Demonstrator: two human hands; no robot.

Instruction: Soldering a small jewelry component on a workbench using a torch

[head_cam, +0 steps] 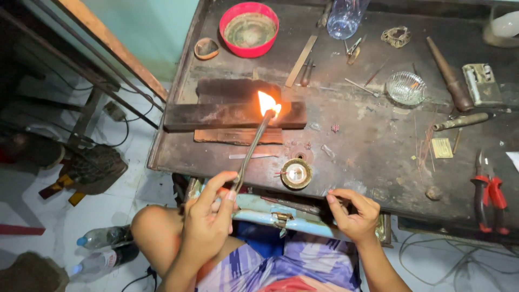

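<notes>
Head view, looking down at a dark, scorched counter (pixel 378 146). The left hand (pixel 208 219) is closed around the near end of a slim metal torch (pixel 251 151), thumb and fingers pinching its tube; the torch slants away toward the far side, and its tip carries a yellow flame (pixel 267 103) against a charred block (pixel 232 114) lying across the left part of the counter. The right hand (pixel 354 213) is at the counter's near edge, thumb and forefinger pressed together; whether anything is pinched between them cannot be told. Between the two hands, just beyond the near edge, sits a small round brass dish (pixel 296 173). Far left of centre stands a red bowl (pixel 249 28), with a clear plastic bottle (pixel 346 17) to its right. A glass dish (pixel 406 87) lies right of centre, and red-handled pliers (pixel 488 197) rest near the right edge. Two plastic bottles (pixel 102 249) lie on the floor at near left.
</notes>
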